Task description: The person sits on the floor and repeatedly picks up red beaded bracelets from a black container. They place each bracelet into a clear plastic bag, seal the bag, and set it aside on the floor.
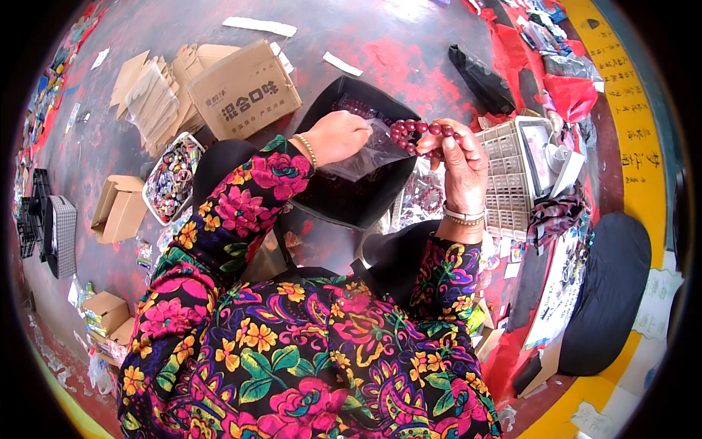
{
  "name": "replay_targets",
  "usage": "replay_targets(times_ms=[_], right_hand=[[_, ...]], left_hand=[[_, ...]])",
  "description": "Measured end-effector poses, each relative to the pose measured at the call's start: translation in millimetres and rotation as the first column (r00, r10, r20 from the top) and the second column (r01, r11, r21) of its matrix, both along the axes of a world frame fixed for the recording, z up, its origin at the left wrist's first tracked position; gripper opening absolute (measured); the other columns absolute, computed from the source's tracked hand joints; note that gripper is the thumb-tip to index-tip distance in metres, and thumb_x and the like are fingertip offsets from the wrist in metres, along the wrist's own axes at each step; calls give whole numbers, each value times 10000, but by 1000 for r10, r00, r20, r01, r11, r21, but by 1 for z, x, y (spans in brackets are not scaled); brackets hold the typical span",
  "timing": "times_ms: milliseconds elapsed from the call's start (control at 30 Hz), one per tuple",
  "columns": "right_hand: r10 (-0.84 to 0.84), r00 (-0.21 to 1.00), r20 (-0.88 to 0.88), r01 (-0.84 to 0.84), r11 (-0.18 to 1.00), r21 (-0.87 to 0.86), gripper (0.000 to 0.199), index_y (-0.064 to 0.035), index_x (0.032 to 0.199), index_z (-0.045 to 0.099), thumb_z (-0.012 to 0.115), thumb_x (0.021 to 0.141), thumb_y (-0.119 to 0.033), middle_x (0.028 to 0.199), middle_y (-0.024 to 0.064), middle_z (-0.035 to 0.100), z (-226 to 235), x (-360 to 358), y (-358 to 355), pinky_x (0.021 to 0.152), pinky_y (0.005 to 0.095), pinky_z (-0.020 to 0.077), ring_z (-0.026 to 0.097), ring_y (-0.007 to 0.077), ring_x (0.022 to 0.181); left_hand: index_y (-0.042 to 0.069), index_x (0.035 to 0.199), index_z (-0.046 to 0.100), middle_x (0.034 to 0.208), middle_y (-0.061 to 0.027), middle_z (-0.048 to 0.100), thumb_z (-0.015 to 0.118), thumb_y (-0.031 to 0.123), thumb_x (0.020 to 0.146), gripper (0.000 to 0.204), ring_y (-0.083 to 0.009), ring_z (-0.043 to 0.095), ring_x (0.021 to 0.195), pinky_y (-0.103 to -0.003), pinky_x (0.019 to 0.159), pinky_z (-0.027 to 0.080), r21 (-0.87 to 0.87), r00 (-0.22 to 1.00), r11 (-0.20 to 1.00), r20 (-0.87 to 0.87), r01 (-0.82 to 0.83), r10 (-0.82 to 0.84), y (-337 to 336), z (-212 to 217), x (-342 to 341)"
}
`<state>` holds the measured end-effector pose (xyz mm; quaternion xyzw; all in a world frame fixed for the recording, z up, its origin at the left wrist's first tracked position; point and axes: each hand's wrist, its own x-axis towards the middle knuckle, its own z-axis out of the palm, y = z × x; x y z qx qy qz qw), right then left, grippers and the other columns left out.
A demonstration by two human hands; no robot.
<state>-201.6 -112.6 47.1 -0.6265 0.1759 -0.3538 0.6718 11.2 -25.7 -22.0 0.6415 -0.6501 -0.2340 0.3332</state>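
My left hand (pixel 338 137) is closed on the edge of a clear plastic bag (pixel 369 157), which hangs over a black open box (pixel 351 203). In my right hand (pixel 462 170) is a dark red bead bracelet (pixel 412 129), pinched between thumb and fingers beside the bag's right side. Part of the bracelet is hidden behind my fingers. Through the bag, the inside of the black box shows only dimly; some dark red beads seem to lie at its far end.
A closed cardboard box (pixel 245 89) and flattened cardboard (pixel 150 102) lie at the far left. Nearer on that side are a basket of mixed small items (pixel 174 179) and an open carton (pixel 119 210). A white plastic crate (pixel 504 179) stands right of my right hand, with a black stool seat (pixel 610 293) beyond.
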Motion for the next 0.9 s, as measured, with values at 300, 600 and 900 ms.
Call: replay_targets(times_ms=[300,600,900], right_hand=[[-63,933,-353,-82,921,-380,206,-33,1033,585,596,849,-125,781,59,641,-15,16,7,647,260,473,612,153,688],[-209,805,-556,-215,770,-601,198,-69,939,596,641,761,-142,773,124,618,-12,19,9,617,350,468,606,310,714],[-221,864,-452,-119,783,-610,173,-40,882,598,640,715,-22,815,117,608,-22,20,7,650,318,479,607,274,734]], left_hand=[[1,878,623,815,-197,607,452,167,830,243,-363,583,759,-423,668,463,-33,972,987,186,154,-146,0,7,-7],[12,1006,577,871,-203,606,387,187,892,282,-379,570,798,-426,683,454,19,975,977,49,214,-215,3,6,-13],[-7,1073,564,930,-195,619,383,220,917,330,-310,607,685,-375,634,484,-64,966,965,-27,255,-257,1,7,-9]])
